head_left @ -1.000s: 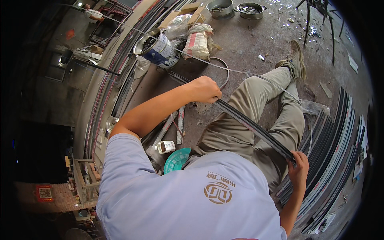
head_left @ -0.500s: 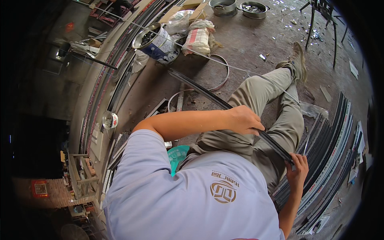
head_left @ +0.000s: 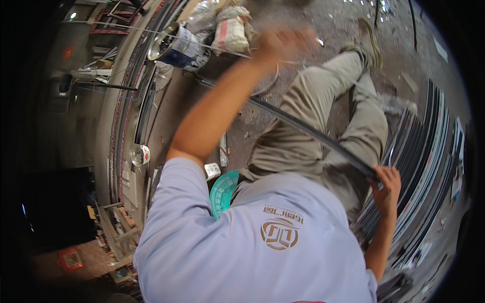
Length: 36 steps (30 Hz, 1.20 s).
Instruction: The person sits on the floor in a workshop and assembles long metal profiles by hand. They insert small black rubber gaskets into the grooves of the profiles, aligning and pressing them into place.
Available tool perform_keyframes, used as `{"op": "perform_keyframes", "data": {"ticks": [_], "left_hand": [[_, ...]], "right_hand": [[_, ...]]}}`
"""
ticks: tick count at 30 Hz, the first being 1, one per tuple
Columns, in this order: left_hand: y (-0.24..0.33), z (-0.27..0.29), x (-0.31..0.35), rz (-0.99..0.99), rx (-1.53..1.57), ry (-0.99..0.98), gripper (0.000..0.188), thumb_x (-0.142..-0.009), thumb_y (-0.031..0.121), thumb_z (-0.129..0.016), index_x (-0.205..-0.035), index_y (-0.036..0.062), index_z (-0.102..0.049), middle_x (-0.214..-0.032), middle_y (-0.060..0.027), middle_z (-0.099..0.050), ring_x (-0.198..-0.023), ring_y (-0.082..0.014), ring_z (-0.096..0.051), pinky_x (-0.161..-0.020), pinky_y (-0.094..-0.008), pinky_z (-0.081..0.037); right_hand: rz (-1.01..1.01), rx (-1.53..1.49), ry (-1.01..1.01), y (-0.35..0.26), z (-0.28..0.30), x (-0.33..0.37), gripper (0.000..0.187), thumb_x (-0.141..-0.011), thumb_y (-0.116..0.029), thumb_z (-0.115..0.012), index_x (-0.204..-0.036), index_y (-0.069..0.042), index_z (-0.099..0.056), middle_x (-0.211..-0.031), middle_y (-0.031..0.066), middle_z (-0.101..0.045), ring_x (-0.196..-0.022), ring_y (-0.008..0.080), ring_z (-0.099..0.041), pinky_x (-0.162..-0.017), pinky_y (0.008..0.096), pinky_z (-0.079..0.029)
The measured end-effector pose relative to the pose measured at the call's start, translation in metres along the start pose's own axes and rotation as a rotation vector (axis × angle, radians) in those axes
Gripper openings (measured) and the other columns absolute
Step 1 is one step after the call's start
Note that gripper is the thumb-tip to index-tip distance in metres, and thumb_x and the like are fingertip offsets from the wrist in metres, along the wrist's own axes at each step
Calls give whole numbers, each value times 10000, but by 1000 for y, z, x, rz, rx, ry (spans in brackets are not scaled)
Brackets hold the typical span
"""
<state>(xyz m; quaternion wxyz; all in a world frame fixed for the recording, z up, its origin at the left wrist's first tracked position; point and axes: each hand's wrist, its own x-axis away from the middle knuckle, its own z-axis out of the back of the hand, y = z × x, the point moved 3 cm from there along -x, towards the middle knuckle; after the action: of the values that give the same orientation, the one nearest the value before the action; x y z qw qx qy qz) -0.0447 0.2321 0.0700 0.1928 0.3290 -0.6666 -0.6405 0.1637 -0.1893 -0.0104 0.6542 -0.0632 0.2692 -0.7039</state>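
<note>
A long black profile bar (head_left: 313,132) slants across my thighs, from the floor at the far left down to my right hand (head_left: 386,184). That hand is closed round the bar's near end. Well off the bar, my left hand (head_left: 288,44) reaches out past my knee, near a thin pale strip (head_left: 217,49). Motion smears its fingers, so I cannot tell whether they hold anything. The strip runs from the upper left toward my legs; part of it is hidden by my left arm and hand.
Several dark profile bars (head_left: 422,146) lie stacked at my right. A bucket (head_left: 184,50) and a pale sack (head_left: 231,35) stand at the far left. Long profiles (head_left: 124,106) line the left side, with a small tub (head_left: 140,155) beside them. Scraps litter the floor.
My left hand has let go of the bar and swung forward, away from me. My right hand still grips the bar's end. The whole view has shifted slightly.
</note>
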Motion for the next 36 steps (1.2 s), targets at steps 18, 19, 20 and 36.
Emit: {"op": "perform_keyframes", "data": {"ticks": [18,19,20,36], "left_hand": [[-4,394,31,19,445,1543,242,-1080,270,-594,-880,134,-592,-715,12,-595,-547,-114,-561,-496,-224,-502],[-7,389,35,33,455,1621,264,-1094,285,-565,-871,143,-579,-715,16,-598,-531,-113,-550,-484,-226,-487],[-8,386,32,87,391,1602,277,-1089,317,-559,-867,150,-568,-708,22,-603,-525,-110,-550,-480,-229,-475],[-70,-170,79,-41,-1139,-1056,620,-901,486,-771,-1314,52,-612,-1099,-192,-717,-992,-360,-696,-871,-445,-545]], "right_hand": [[-59,-97,-11,17,-12,12,523,-767,-6,-799,-1276,-64,-692,-1067,97,-692,-968,299,-604,-909,399,-479],[-63,-97,-4,18,-12,13,525,-766,-4,-798,-1276,-63,-691,-1069,99,-693,-975,302,-605,-914,401,-480],[-66,-97,2,18,-13,14,526,-765,-2,-798,-1276,-62,-691,-1071,101,-693,-981,305,-607,-919,403,-482],[-349,44,385,39,13,41,299,-890,-177,-821,-1153,-63,-738,-1129,107,-725,-1075,321,-664,-931,413,-538]]}}
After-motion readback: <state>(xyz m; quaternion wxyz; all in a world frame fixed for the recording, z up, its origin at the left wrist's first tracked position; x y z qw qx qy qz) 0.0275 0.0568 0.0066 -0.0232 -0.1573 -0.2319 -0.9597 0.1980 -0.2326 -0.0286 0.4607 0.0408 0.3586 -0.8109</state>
